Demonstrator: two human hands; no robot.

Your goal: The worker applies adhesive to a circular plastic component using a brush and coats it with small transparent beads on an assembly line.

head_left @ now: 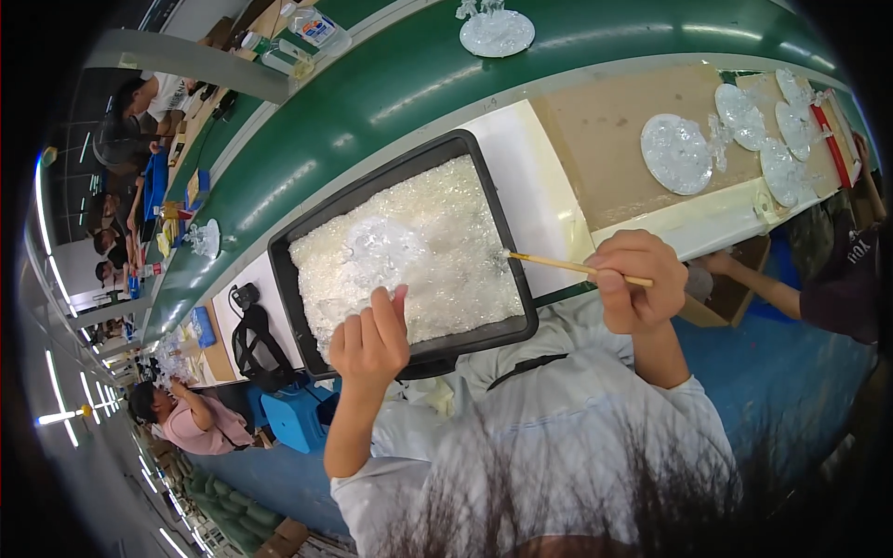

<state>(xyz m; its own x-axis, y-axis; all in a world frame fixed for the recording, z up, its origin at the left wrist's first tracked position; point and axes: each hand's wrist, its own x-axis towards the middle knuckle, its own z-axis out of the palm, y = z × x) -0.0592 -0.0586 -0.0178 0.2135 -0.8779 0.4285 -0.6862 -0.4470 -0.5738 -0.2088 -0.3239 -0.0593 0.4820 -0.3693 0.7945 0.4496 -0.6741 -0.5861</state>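
Note:
A black tray (477,153) in front of me is filled with pearly, glittering flakes (456,214). Partly sunk in them lies a pale translucent round piece (386,244), its edges hard to tell from the flakes. My left hand (370,339) is over the tray's near side, just below that piece, with its fingers curled together. Whatever its fingertips may hold is too small to make out. My right hand (642,279) grips a thin paintbrush (553,264) with a light wooden handle. The brush's tip is at the tray's right rim.
Several glittery discs (676,153) lie on a brown board (619,121) at right. Another disc piece (497,33) sits on the green conveyor belt (400,88) at the back. Black straps (256,344) lie left of the tray. A co-worker's arm (763,288) reaches in at right.

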